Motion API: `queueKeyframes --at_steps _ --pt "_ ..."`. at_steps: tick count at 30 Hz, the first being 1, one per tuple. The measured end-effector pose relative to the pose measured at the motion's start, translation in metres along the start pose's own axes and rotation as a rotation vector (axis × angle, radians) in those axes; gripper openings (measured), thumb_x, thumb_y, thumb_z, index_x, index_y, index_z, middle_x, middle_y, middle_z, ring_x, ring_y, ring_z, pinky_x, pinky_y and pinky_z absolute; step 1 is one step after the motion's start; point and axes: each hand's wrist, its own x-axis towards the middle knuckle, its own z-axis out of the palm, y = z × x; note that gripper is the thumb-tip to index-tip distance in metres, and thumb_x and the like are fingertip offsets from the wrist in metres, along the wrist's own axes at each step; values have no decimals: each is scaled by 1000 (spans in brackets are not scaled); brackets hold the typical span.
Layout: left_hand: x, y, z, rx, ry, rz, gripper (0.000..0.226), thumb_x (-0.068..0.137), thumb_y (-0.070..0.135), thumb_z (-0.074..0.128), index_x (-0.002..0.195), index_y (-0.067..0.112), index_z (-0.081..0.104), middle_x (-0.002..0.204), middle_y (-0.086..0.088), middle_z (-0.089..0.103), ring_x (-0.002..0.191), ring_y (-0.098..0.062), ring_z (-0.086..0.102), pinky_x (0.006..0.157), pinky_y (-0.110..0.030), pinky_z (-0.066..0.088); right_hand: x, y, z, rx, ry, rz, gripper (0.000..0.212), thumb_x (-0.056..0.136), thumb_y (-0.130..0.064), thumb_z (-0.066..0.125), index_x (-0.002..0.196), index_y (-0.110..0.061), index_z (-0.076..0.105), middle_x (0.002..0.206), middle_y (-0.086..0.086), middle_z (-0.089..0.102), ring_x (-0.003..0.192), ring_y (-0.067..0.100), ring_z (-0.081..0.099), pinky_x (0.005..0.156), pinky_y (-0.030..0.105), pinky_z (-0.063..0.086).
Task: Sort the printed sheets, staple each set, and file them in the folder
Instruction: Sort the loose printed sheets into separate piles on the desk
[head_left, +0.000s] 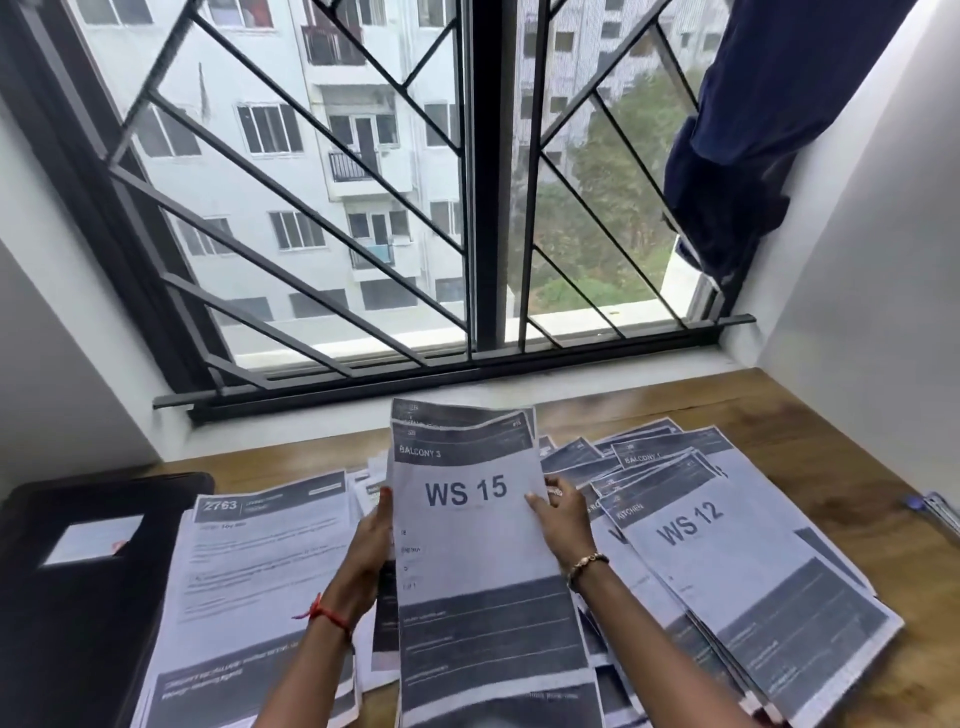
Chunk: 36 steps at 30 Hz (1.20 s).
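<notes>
The left hand (370, 540) and the right hand (563, 512) hold a thin set of white printed sheets headed "WS 15" (467, 525) upright over the brown wooden worktop (831, 441). Each thumb lies on a side edge, and the fingers grasp the paper from behind. The step appears to be sorting. Read the heading, square the rear sheet flush with the front one, then match the set to its stack. The fanned pile topped "WS 12" (717, 551) lies just to the right and the text-page pile marked "2763" (260, 566) to the left. The black folder with a white label (78, 597) lies beyond that pile. Furthest off is the dark-grilled window (483, 208).
</notes>
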Motion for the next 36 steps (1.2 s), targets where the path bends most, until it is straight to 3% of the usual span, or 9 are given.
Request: queueKeyframes --at_steps 3,5,7,9,13,18,24,29,36 --pt "5 -10 10 12 -67 -41 83 63 83 39 114 22 62 105 -10 71 93 -29 69 73 -41 58 1 3 -9 -44 126 -8 25 85 -1 60 108 -6 51 100 10 60 82 19 56 65 23 46" --pt "6 -13 21 50 -34 -31 54 75 56 62 110 15 64 106 -12 70 89 -25 69 74 -39 57 3 6 -22 -82 148 -8 26 85 -1 60 110 -2 53 99 7 56 85 16 52 70 22 43" --pt "10 -19 32 70 19 -11 45 61 17 80 101 4 64 93 -12 72 71 -17 70 60 -28 57 8 10 -37 -142 124 -35 18 85 -2 62 102 2 60 94 9 61 85 17 54 73 24 42" --pt "14 -26 46 75 46 -3 37 64 3 74 99 -3 63 74 -4 72 59 -13 68 51 -22 54 13 16 -55 -170 75 -41 7 86 -6 62 87 0 65 79 8 63 73 17 54 65 23 41" --pt "21 -36 76 104 131 29 10 88 -2 56 89 3 64 66 2 68 59 -16 61 48 -18 50 21 28 -95 -222 12 52 34 91 -28 55 62 -12 47 51 1 38 50 13 36 49 22 29" --pt "25 -48 97 149 98 60 20 76 15 65 96 12 64 88 -8 69 77 -28 64 66 -32 52 36 59 -163 -562 94 79 13 80 -11 66 87 0 67 94 19 67 90 27 62 74 26 46" --pt "24 -57 112 122 58 -18 52 59 -1 74 108 6 60 103 -13 68 93 -30 64 80 -37 53 40 68 -224 -947 33 227 45 80 -33 68 122 -25 57 145 10 31 133 33 29 108 44 28" --pt "22 -55 115 52 71 -37 46 63 -11 71 106 2 57 96 -13 66 79 -21 63 57 -16 53 31 74 -221 -1115 25 235 54 82 -53 58 133 -37 47 141 6 37 130 30 32 108 44 23" --pt "34 -44 93 -75 204 -81 36 75 -15 60 108 -2 55 104 -22 62 78 -29 61 64 -31 51 29 65 -196 -1136 -3 115 53 84 -53 55 132 -33 48 135 4 44 128 26 38 106 46 26"
